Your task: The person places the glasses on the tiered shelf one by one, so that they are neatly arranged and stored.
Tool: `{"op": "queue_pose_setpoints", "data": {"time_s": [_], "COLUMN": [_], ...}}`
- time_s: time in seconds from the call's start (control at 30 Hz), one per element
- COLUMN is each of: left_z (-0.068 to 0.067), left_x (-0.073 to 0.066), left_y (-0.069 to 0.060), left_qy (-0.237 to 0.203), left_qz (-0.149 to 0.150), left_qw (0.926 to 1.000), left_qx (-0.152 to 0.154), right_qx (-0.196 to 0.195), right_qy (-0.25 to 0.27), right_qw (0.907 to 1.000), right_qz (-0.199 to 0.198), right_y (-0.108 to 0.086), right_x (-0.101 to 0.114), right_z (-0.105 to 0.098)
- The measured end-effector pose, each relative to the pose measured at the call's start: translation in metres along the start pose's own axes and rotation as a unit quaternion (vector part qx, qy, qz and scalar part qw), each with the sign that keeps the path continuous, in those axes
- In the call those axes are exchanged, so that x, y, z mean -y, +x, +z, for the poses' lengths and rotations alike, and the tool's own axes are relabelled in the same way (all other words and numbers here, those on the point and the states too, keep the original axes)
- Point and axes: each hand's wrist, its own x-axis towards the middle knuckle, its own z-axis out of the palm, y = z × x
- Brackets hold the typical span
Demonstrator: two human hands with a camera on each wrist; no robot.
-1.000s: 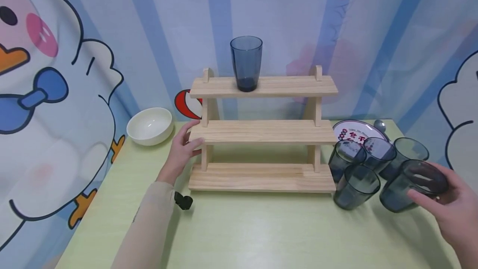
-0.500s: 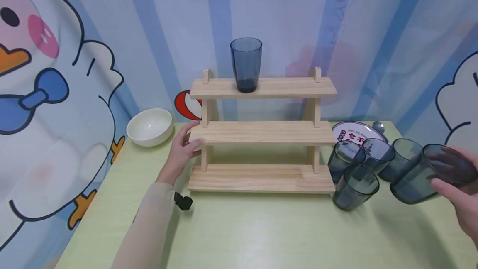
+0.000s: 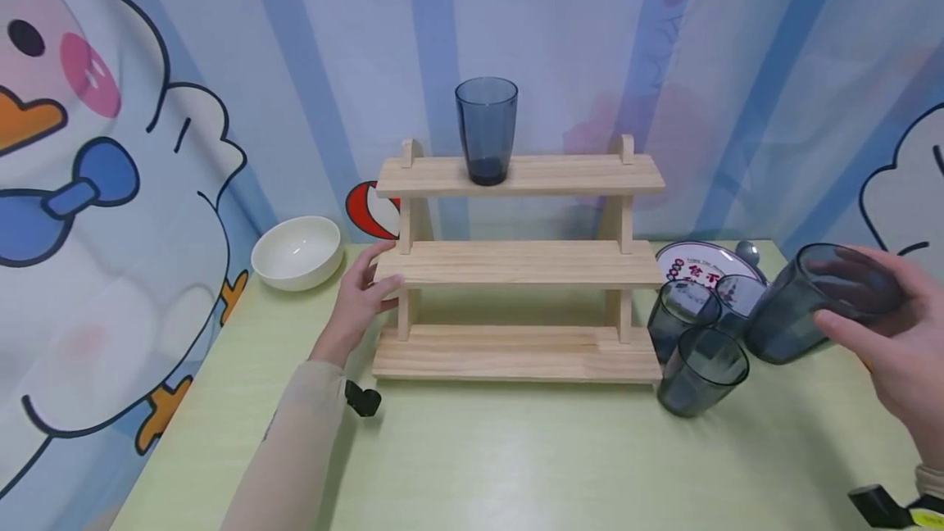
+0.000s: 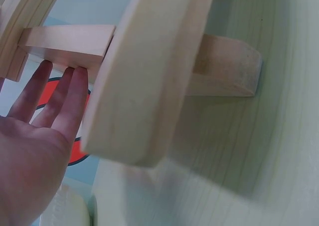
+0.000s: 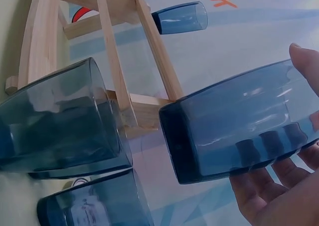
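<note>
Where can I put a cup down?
The middle shelf, right of the left hand, and the bottom shelf below it are bare. The top shelf has room either side of its upright glass. The table is bare in front of the rack. It's crowded right of the rack: other glasses, plate and spoon.

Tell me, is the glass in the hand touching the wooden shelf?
Apart. The head view shows the right hand holding the blue-grey tumbler off to the right of the three-tier wooden shelf, with other tumblers showing in the gap.
</note>
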Motion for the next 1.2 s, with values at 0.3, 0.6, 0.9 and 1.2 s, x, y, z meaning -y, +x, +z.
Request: {"op": "queue_pose_setpoints", "data": {"time_s": [0.3, 0.6, 0.9, 1.2], "left_z": [0.002, 0.002, 0.001, 0.002], "left_x": [0.0, 0.0, 0.002, -0.001], "left_y": [0.0, 0.0, 0.0, -0.002], "left_qy": [-0.001, -0.002, -0.001, -0.004], "left_qz": [-0.005, -0.005, -0.006, -0.003], "left_qw": [1.0, 1.0, 1.0, 1.0], "left_qx": [-0.001, -0.004, -0.007, -0.004], "right_qx": [0.036, 0.068, 0.109, 0.125], "right_qy": [-0.011, 0.019, -0.045, 0.028], "right_qw": [0.999, 0.9966, 0.9898, 0.9904], "right_qz": [0.023, 0.044, 0.079, 0.051], "right_y": [0.02, 0.043, 0.069, 0.099], "right_x": [0.011, 0.018, 0.033, 0.047], "right_z": [0.018, 0.038, 0.062, 0.096]}}
